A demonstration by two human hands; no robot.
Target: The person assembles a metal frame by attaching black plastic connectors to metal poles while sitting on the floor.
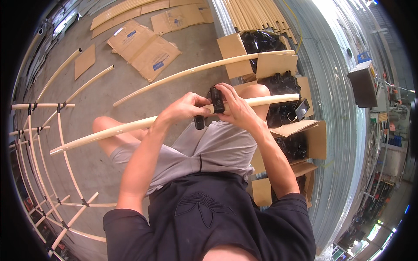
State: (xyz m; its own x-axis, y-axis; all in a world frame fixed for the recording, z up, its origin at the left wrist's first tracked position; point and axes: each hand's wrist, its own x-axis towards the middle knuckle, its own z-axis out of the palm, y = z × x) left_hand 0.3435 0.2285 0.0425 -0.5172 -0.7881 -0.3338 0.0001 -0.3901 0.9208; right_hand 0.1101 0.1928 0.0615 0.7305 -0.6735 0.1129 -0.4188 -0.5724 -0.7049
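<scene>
A long cream pipe (pixel 113 132) lies across my lap, its left end low and its right end over the boxes. At mid-length is a black pipe joint (pixel 216 101). My right hand (pixel 238 109) grips this joint, with fingers over its top and thumb at its lower end. My left hand (pixel 183 108) is closed beside it, fingertips pinching at the joint and pipe. A black cylindrical part (pixel 199 123) sticks out below the left fingers. Whether the two black parts are one piece is hidden by my fingers.
Cardboard boxes (pixel 314 139) of black joints stand at my right, with a phone (pixel 301 109) on them. Another cream pipe (pixel 183 73) rests across a box ahead. Assembled pipe frames (pixel 65 161) stand left. Flattened cardboard (pixel 143 50) lies ahead; long metal lengths (pixel 335 143) are stacked right.
</scene>
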